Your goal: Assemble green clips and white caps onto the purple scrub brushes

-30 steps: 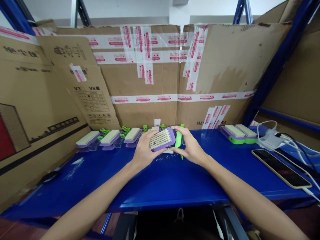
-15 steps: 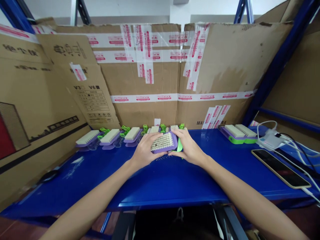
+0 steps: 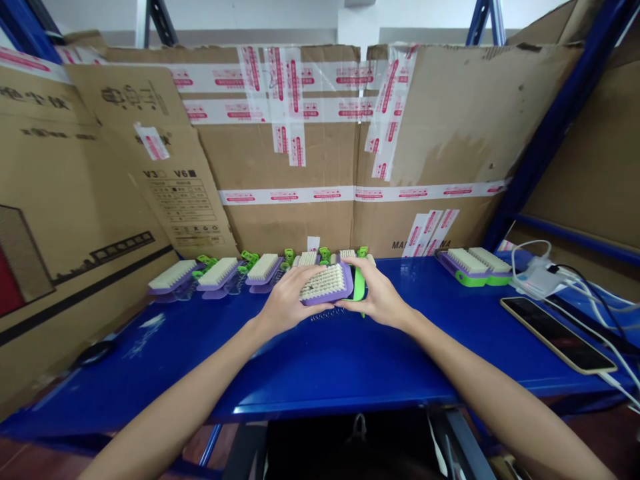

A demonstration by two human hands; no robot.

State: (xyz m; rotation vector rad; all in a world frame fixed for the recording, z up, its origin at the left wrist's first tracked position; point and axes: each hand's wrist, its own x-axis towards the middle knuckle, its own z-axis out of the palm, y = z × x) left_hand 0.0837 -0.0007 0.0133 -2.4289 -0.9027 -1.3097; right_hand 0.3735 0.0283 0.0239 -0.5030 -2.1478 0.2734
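A scrub brush (image 3: 326, 283) with cream bristles and a purple base is held above the table, bristles facing up and toward me. My left hand (image 3: 283, 300) is closed around its left end, thumb below and fingers over the top. At the other end my right hand (image 3: 383, 297) pinches a curved bright green piece (image 3: 359, 287). A dark gap shows between that piece and the purple base; whether they join underneath is hidden. Just below the brush, a row of small dark points, perhaps bristle tips or a reflection, is too small to tell.
Purple brushes (image 3: 217, 275) with green parts line the back of the blue table (image 3: 310, 373). A green-trimmed pair of brushes (image 3: 473, 267) stands at right, near a phone (image 3: 557, 333) and a white charger with cables (image 3: 537, 279). Cardboard walls (image 3: 290, 227) rise behind.
The green piece now shows more plainly beside the brush, with a dark gap between them. Both hands keep nearly the same hold. The whole view has shifted slightly.
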